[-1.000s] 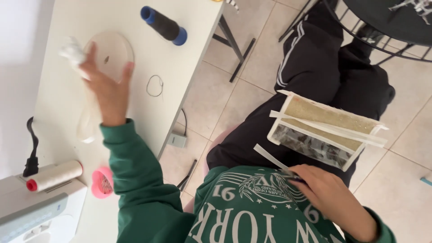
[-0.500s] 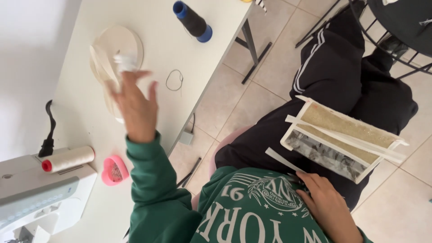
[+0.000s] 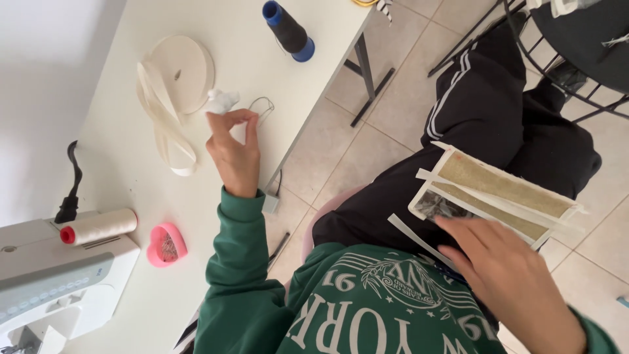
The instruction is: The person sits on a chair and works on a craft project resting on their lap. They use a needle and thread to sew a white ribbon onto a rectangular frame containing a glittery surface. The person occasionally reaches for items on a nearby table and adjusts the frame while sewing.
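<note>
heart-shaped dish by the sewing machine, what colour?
Pink, with pins inside; the dish shows in the head view.

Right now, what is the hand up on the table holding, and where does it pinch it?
The left hand pinches a small white crumpled piece by its lower edge, between fingertips, above the white table.

A white worktop (image 3: 131,216) is seen, with cream tape (image 3: 171,98), a blue-based black spool (image 3: 288,30) and a pink heart-shaped box (image 3: 166,244).
</note>
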